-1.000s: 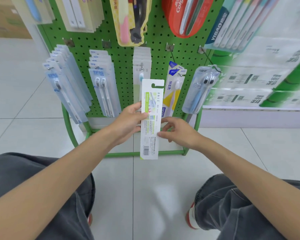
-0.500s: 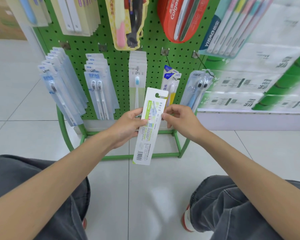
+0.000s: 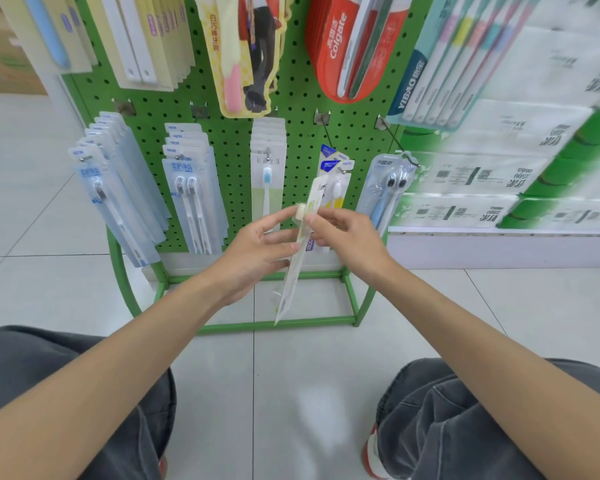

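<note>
White tile floor [image 3: 291, 393] nearest the camera, grey trousers [image 3: 66, 375] at both lower corners, person apparently crouched low in a shop aisle. Both forearms reach forward and meet at mid-frame. Left hand [image 3: 253, 251] pinches the toothbrush pack [image 3: 291, 277] near its top between thumb and forefinger, other fingers loosely curled beneath. Right hand [image 3: 350, 237] grips the same upper section from the other side, thumb and fingers closed on the edge. Pack is in the air between the two hands, turned nearly edge-on to the camera, tilted, lower end hanging free toward the rack's base frame and touching nothing. Handling, as a judgement: very light, thin card back with a clear blister, fairly stiff lengthwise but easy to bend or crease; plastic face probably slick, so a pinch on the flat card margins holds better than one on the bubble. Hang slot at the top looks like the weak spot; best to hold just below it and guide it onto a hook rather than force it. Just behind the hands, green pegboard rack [image 3: 229, 133] with rows of hung packs: a blue-brush pack [image 3: 267, 181] and a yellow pack [image 3: 336, 192] closest. Higher up a red Colgate pack [image 3: 347, 46]. Far right, blurred stacked tissue packs [image 3: 499, 168].
</note>
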Available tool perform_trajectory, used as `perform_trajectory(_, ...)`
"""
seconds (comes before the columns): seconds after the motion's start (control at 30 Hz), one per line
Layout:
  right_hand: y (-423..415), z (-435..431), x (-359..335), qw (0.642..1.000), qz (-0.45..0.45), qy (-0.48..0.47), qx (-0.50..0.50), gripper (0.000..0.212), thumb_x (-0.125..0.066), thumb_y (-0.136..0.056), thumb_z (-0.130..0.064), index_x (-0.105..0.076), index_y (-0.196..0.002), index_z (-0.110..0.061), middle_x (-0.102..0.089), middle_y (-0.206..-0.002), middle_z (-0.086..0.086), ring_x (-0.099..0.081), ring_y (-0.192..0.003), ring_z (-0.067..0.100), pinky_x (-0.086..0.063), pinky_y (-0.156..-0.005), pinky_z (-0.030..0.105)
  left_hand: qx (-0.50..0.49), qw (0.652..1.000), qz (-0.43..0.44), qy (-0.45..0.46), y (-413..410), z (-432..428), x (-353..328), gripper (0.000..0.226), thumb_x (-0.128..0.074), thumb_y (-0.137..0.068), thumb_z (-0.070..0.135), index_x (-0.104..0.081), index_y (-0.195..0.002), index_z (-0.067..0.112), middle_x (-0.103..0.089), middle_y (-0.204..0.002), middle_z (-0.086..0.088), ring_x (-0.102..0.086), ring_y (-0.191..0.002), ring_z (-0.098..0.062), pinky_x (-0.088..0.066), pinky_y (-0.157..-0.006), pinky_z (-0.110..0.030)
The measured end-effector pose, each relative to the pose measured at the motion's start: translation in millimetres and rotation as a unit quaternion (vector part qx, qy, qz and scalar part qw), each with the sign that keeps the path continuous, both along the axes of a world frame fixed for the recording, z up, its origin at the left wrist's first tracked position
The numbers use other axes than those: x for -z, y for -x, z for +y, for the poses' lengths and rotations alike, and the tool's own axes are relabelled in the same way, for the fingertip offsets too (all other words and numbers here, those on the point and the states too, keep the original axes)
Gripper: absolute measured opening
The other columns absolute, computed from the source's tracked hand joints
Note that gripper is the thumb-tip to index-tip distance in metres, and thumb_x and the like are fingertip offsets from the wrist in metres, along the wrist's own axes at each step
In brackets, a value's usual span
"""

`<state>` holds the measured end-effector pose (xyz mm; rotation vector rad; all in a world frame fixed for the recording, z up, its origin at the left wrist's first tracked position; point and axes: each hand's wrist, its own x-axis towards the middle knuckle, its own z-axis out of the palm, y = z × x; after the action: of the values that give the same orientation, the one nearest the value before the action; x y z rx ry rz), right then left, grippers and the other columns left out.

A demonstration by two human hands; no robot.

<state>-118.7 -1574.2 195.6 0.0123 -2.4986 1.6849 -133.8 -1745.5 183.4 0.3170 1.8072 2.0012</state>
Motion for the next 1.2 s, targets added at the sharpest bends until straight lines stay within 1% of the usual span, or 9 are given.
perform_trajectory(0.13,2.0,-2.4,-6.3,1.0,-0.023,-0.001,-0.002,0.04,-0.056,-0.097,-0.038,-0.066,-0.086,-0.001,-0.056,-0.069,0.018,-0.044,-0.064,0.022,-0.039,-0.062,0.034,0.005,1.0,0.014,0.021,0.7,1.2,-4.5,0.048,-0.058,-0.093,-0.006,-0.062,-0.127,0.028,-0.061,-0.133,0.002,-0.064,-0.116,-0.01,-0.049,-0.103,-0.036)
perform_trajectory(0.2,6.9,-3.2,-5.6,0.999,-0.015,-0.02,-0.021,0.037,-0.052,-0.099,-0.035,-0.066,-0.098,-0.001,-0.062,-0.086,0.027,-0.046,-0.069,0.031,-0.042,-0.067,0.04,-0.015,0.999,0.008,0.027,3.2,2.8,-7.2,0.044,-0.06,-0.092,-0.003,-0.062,-0.128,0.023,-0.06,-0.133,0.002,-0.067,-0.11,-0.013,-0.05,-0.103,-0.038)
perform_trajectory(0.3,15.6,-7.0,-11.4,0.999,0.003,-0.027,-0.036,0.02,-0.049,-0.102,-0.026,-0.064,-0.104,-0.012,-0.061,-0.089,0.005,-0.054,-0.078,0.014,-0.045,-0.073,0.029,-0.065,0.997,-0.002,0.033,12.7,3.2,-12.5,0.037,-0.061,-0.091,-0.004,-0.064,-0.121,0.017,-0.064,-0.126,-0.003,-0.069,-0.106,-0.016,-0.052,-0.1,-0.038)
perform_trajectory(0.43,34.7,-11.7,-17.3,0.999,0.018,0.005,-0.042,0.011,-0.051,-0.101,-0.022,-0.056,-0.11,-0.026,-0.066,-0.103,-0.007,-0.061,-0.1,0.013,-0.049,-0.088,0.029,-0.148,0.987,0.013,0.055,32.9,0.4,-23.5,0.032,-0.062,-0.092,-0.001,-0.063,-0.117,0.018,-0.064,-0.122,-0.004,-0.067,-0.106,-0.016,-0.055,-0.094,-0.034)
perform_trajectory(0.53,52.9,-19.7,-21.1,0.999,0.009,0.004,-0.038,0.021,-0.052,-0.099,-0.016,-0.058,-0.117,-0.025,-0.065,-0.109,-0.01,-0.061,-0.105,0.012,-0.048,-0.089,0.024,-0.219,0.972,0.031,0.084,50.6,-2.3,-31.3,0.034,-0.058,-0.092,-0.002,-0.06,-0.12,0.018,-0.062,-0.121,-0.001,-0.063,-0.106,-0.014,-0.053,-0.096,-0.032)
perform_trajectory(0.6,65.5,-26.9,-20.7,1.0,-0.002,0.005,-0.028,0.026,-0.052,-0.097,-0.014,-0.06,-0.12,-0.022,-0.067,-0.114,-0.003,-0.062,-0.108,0.017,-0.049,-0.095,0.033,-0.246,0.962,0.048,0.105,61.6,-3.4,-35.1,0.038,-0.057,-0.092,-0.002,-0.058,-0.123,0.02,-0.061,-0.121,0.0,-0.062,-0.105,-0.013,-0.051,-0.098,-0.033)
perform_trajectory(0.83,95.0,-49.0,-21.1,0.997,-0.048,0.064,-0.021,0.022,-0.048,-0.093,-0.004,-0.065,-0.099,-0.015,-0.063,-0.09,0.0,-0.053,-0.077,0.01,-0.043,-0.068,0.023,-0.258,0.953,0.09,0.134,84.2,4.2,-38.9,0.045,-0.048,-0.091,-0.006,-0.057,-0.129,0.017,-0.06,-0.123,0.0,-0.058,-0.106,-0.011,-0.049,-0.094,-0.028)
perform_trajectory(1.0,106.6,-50.8,-22.0,0.994,-0.054,0.091,0.005,0.026,-0.046,-0.089,-0.002,-0.059,-0.081,-0.024,-0.058,-0.081,-0.004,-0.051,-0.076,0.013,-0.042,-0.07,0.026,-0.268,0.951,0.093,0.127,88.2,7.8,-40.0,0.045,-0.044,-0.089,-0.008,-0.059,-0.125,0.015,-0.062,-0.114,0.001,-0.057,-0.103,-0.008,-0.046,-0.079,-0.014)
perform_trajectory(1.2,109.0,-53.1,-23.5,0.995,-0.046,0.085,0.022,0.018,-0.046,-0.086,-0.003,-0.059,-0.083,-0.016,-0.055,-0.082,0.001,-0.048,-0.074,0.016,-0.039,-0.07,0.029,-0.254,0.954,0.082,0.135,89.5,7.7,-37.9,0.048,-0.044,-0.091,-0.007,-0.057,-0.132,0.016,-0.061,-0.123,0.001,-0.057,-0.11,-0.01,-0.046,-0.089,-0.021)
